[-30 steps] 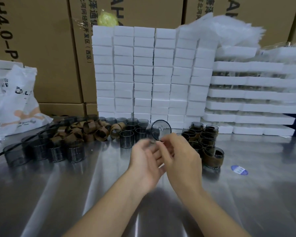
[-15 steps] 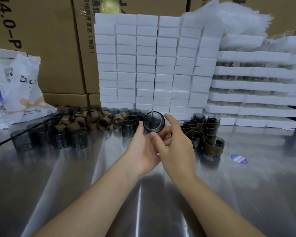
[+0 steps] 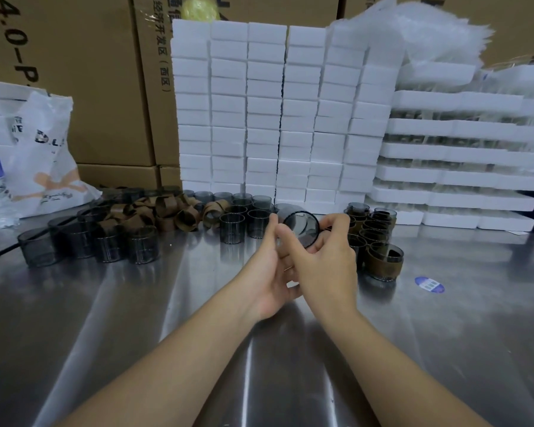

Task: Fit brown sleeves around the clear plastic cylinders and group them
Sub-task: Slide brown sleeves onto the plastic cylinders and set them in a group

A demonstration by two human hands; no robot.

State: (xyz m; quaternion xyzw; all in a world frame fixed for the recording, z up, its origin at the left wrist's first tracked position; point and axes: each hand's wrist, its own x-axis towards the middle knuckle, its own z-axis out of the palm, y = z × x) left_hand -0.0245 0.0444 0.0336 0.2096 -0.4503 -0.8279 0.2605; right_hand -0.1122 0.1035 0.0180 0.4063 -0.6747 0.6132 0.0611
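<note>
between the hands [image 3: 267, 272] [image 3: 324, 266], the cylinder [image 3: 301, 225] lies sideways, mouth toward camera.

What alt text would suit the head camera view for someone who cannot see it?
A person's left hand and right hand hold a clear cylinder over a steel table. Brown sleeves and bare cylinders sit to the left; sleeved cylinders stand grouped to the right.

Left grip [image 3: 269, 272] and right grip [image 3: 324, 266] meet ahead, fingers curled, pinching.
</note>
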